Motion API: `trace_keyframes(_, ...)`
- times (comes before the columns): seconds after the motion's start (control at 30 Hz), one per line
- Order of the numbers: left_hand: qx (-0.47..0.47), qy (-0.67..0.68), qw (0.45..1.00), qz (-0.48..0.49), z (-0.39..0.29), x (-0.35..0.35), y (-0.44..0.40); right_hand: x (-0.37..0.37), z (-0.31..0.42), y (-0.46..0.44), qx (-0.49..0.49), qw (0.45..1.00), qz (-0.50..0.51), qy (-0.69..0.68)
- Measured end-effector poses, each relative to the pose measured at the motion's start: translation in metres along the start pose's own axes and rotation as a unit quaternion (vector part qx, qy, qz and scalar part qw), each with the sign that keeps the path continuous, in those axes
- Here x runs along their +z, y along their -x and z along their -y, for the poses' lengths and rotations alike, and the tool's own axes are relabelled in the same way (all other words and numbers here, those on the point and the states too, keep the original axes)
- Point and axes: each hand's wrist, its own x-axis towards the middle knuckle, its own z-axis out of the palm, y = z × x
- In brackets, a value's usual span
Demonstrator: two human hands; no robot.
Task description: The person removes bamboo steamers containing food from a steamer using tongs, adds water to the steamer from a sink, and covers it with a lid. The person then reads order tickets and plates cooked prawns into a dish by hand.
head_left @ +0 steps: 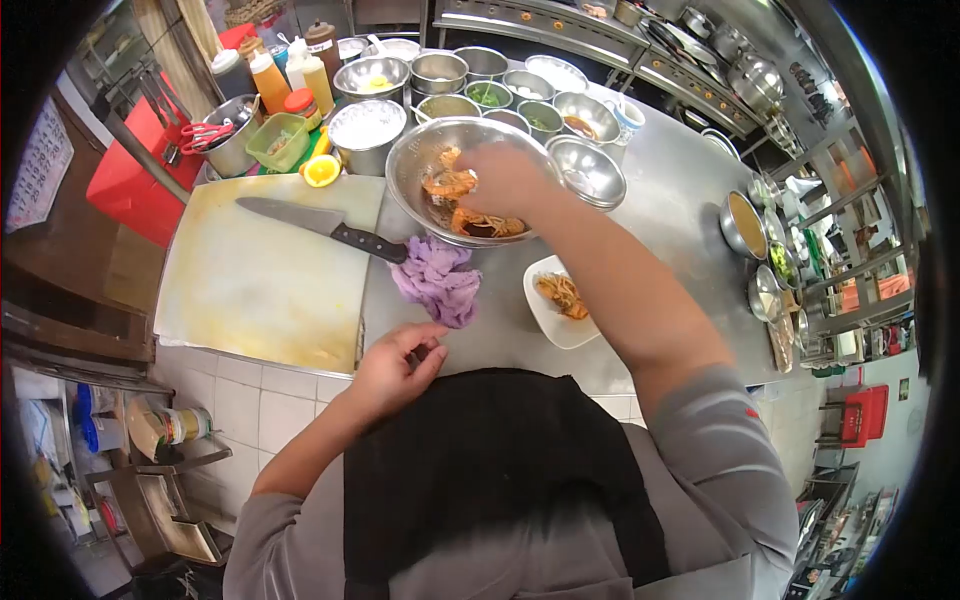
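Note:
My right hand (505,182) reaches into a large steel mixing bowl (405,165). Motion blurs it and its fingers are hidden, so I cannot tell whether it grips anything. Beside it in the bowl lie orange cooked prawns (488,224), in their shells. My left hand (398,368) rests by the counter's front edge, loosely curled, index finger out, with nothing visible in it. Just beyond it is a crumpled purple cloth (440,283). A white dish (556,325) below my right forearm holds another prawn (564,296).
A large knife (320,226) lies across the white cutting board (265,290), its handle reaching the cloth. Behind stand steel containers (440,72), sauce bottles (268,82) and a halved orange citrus fruit (322,170). Stacked steel bowls (590,170) sit right of the mixing bowl.

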Motion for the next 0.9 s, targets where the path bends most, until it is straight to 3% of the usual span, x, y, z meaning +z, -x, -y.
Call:
trace_keyframes(0.1, -0.026, 0.013, 0.999, -0.02, 0.02, -0.005, 0.013, 0.028, 0.015, -0.021, -0.046, 0.996, -0.02, 0.076)
trace_keyframes(0.17, -0.024, 0.014, 0.999, -0.035, 0.025, -0.005, 0.019, 0.037, 0.014, -0.035, -0.046, 0.993, 0.02, 0.104)
trace_keyframes(0.27, -0.045, 0.022, 0.998, -0.05, 0.022, -0.016, 0.025, 0.034, 0.001, -0.03, -0.008, 0.998, -0.033, 0.06)
trace_keyframes(0.37, -0.054, 0.032, 0.996, -0.064, 0.026, -0.018, 0.027, -0.011, -0.02, 0.01, 0.111, 0.979, -0.13, -0.114)
trace_keyframes(0.5, -0.041, 0.013, 0.998, -0.042, 0.029, -0.013, 0.022, -0.043, -0.085, 0.102, 0.162, 0.905, -0.218, -0.328)
trace_keyframes(0.63, -0.021, -0.005, 1.0, -0.001, 0.025, -0.003, 0.007, -0.036, -0.099, 0.19, 0.257, 0.858, -0.144, -0.42)
trace_keyframes(0.77, 0.0, -0.019, 0.999, 0.05, 0.009, 0.006, -0.009, 0.032, -0.098, 0.214, 0.36, 0.747, -0.091, -0.551)
trace_keyframes(0.87, -0.001, -0.001, 0.998, 0.063, -0.001, 0.013, -0.014, 0.045, -0.083, 0.213, 0.407, 0.77, 0.002, -0.492)
trace_keyframes(0.9, 0.001, -0.005, 0.998, 0.064, -0.002, 0.013, -0.014, 0.053, -0.081, 0.213, 0.384, 0.823, 0.011, -0.418)
